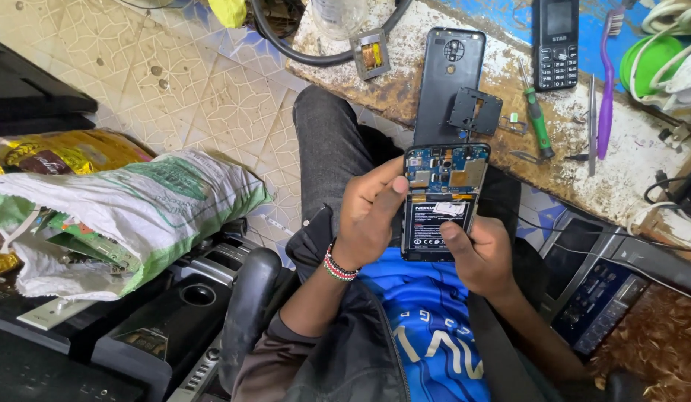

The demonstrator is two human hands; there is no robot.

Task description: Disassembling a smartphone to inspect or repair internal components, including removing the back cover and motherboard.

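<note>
An opened smartphone point(440, 199) with its back removed shows a blue circuit board at the top and a black battery below. My left hand point(369, 212) grips its left edge, thumb on the board area. My right hand point(479, 253) holds the lower right side, thumb resting on the battery. The phone is held above my lap, just in front of the worn workbench point(405, 82). Its dark back cover point(448, 78) lies on the bench, with a small black plastic frame point(475, 111) beside it.
On the bench lie a green-handled screwdriver point(537, 119), a purple toothbrush point(606, 82), tweezers point(591, 126), a black keypad phone point(555, 43) and a small metal part point(371, 55). A white-green sack point(137, 212) sits left on electronics. Black devices point(599, 290) stand at right.
</note>
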